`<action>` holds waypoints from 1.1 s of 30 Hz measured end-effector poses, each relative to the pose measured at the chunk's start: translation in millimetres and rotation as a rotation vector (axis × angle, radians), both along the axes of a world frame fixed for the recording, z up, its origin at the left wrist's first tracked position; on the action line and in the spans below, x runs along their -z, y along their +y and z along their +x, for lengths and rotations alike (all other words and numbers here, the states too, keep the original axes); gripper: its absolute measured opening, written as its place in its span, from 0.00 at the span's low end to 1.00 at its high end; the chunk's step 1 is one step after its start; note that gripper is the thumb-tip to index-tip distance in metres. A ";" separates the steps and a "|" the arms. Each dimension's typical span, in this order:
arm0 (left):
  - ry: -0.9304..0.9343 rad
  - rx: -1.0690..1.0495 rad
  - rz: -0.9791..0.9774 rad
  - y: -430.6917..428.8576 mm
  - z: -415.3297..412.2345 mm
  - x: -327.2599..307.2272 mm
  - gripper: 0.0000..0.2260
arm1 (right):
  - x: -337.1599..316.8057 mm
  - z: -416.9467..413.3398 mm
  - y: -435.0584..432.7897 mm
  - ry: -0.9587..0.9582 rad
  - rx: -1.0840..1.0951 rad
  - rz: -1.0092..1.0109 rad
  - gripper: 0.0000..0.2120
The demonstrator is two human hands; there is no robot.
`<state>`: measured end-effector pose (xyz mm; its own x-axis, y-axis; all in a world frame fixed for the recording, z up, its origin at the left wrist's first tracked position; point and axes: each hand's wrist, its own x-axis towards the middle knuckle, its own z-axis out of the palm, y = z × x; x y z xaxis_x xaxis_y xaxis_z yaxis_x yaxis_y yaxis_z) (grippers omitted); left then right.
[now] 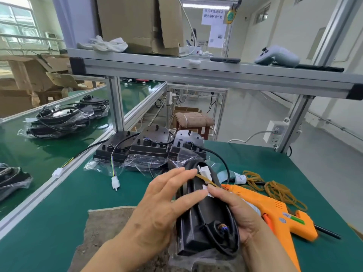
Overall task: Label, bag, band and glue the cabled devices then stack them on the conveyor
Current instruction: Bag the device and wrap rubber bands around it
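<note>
Firmly, the right hand [241, 213] grips the bagged device [204, 224] — left hand [157, 205], fingers straight, touches the rubber band [206, 178].

A cabled device [206, 228] sits low in the frame's centre between the left hand [161, 205] and the right hand [241, 214], above the counter [59, 232]; glue gun [275, 213] to its right, rubber bands [279, 189] behind that, a row of devices [149, 146] at centre, bagged stacks [59, 120] on the conveyor [29, 154] at upper left

The table [265, 160] had a matt green covering. The device [204, 224] was black plastic in a glossy clear bag [173, 259]; the glue gun [275, 211], smooth orange plastic; the pad [106, 228], rough brown cloth.
</note>
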<state>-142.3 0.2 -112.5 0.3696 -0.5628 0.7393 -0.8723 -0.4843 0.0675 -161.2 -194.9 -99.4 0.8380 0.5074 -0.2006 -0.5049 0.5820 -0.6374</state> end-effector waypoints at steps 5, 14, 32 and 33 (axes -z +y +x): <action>0.134 -0.026 -0.141 8.3 -1.0 -3.5 0.27 | -4.8 -2.5 -6.5 -0.049 -0.036 -0.048 0.22; 0.845 -0.106 -0.438 18.9 -4.8 -11.5 0.15 | -1.2 8.7 -28.2 -0.260 0.170 -1.067 0.30; 1.254 -0.330 -0.025 11.8 -1.5 1.8 0.28 | 13.3 3.2 -19.1 -0.252 0.167 -1.135 0.15; 1.262 -0.324 -0.004 10.3 -1.5 3.8 0.26 | 14.6 3.0 -19.4 -0.232 0.177 -1.159 0.14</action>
<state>-143.7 10.5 -116.3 0.9241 -0.3164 -0.2141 -0.0508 -0.6573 0.7519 -158.1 -214.3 -114.1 0.9547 -0.0020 -0.2976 -0.2795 -0.3494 -0.8943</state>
